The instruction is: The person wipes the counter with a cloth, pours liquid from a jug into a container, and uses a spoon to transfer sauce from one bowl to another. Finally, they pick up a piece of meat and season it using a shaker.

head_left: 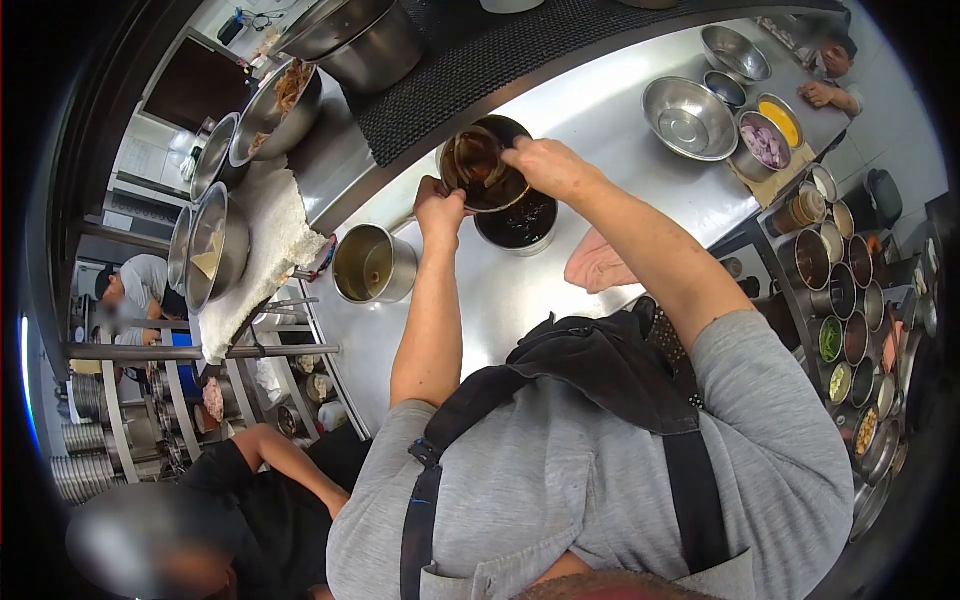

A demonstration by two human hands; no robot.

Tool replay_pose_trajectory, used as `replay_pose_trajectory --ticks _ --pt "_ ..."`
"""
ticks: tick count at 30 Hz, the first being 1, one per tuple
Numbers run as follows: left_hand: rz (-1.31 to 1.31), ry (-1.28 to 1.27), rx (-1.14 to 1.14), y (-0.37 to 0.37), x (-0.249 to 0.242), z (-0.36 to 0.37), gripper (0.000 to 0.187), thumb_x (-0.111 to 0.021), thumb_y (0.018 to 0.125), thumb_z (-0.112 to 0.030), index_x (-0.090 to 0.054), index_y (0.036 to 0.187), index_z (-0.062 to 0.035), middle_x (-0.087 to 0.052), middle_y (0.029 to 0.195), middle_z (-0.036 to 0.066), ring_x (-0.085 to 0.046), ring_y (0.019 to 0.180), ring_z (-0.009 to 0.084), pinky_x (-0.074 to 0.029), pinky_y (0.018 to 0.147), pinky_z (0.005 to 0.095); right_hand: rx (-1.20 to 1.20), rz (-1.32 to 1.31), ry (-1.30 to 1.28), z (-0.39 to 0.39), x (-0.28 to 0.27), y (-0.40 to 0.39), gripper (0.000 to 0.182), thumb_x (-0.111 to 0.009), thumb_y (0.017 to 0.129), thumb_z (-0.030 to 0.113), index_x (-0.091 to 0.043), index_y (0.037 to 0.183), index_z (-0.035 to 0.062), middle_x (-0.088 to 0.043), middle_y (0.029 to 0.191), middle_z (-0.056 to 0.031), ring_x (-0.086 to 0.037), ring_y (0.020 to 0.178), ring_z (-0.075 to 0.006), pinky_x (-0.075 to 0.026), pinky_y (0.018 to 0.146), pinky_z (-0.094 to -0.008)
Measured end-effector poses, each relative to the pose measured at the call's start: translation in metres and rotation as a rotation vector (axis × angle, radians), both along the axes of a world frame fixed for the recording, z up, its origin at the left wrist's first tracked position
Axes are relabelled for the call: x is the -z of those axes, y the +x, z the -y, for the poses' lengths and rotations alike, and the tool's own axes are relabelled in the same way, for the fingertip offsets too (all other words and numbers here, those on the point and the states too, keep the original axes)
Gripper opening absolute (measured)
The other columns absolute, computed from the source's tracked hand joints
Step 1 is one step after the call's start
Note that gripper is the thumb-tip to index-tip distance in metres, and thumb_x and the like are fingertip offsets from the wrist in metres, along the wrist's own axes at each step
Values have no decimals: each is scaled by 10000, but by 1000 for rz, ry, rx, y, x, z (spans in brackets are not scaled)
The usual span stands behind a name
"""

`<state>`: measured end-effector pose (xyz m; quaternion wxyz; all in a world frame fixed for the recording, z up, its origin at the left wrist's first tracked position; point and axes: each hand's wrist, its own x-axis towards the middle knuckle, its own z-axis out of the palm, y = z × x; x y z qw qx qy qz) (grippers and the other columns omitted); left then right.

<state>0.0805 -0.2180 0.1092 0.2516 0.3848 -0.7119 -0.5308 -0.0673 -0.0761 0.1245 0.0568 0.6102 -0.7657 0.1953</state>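
Note:
My left hand is closed on the edge of a metal pot, which is tilted and coated inside with brown liquid. At the pot's mouth, my right hand has its fingers closed; what they grip is hidden. Directly below the tilted pot stands a second steel pot with dark, glossy liquid inside. To the left is another steel pot, its inside yellowish-brown. A pink cloth lies on the counter below my right forearm.
Steel bowls stand on the steel counter at the right, beside sliced purple onion. A shelf with a black mat overhangs the far side. One person is close at lower left; others are farther off. Ingredient containers line the right.

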Motion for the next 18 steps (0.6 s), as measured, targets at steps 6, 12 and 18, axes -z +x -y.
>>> replay_pose_trajectory --ticks 6,12,18 --pt "17 -53 5 -2 10 3 183 -596 751 49 -474 885 74 -564 873 180 -662 674 280 -602 484 335 87 23 -190 12 0 -1 220 -524 818 55 -637 1006 37 -615 924 -183 -660 819 -335 -549 712 -413" --pt "142 -354 -56 -3 21 16 224 -633 690 -81 -504 850 10 -625 750 196 -627 767 395 -489 719 451 -163 -90 109 -5 4 -4 223 -509 816 43 -635 1000 40 -602 905 -170 -654 806 -330 -544 703 -425" --pt "236 -558 -6 -3 -14 0 194 -629 744 -96 -524 872 5 -648 796 213 -635 801 409 -497 719 460 -101 -51 -57 2 -2 0 189 -534 795 44 -615 966 49 -590 895 -163 -650 790 -329 -540 690 -420"
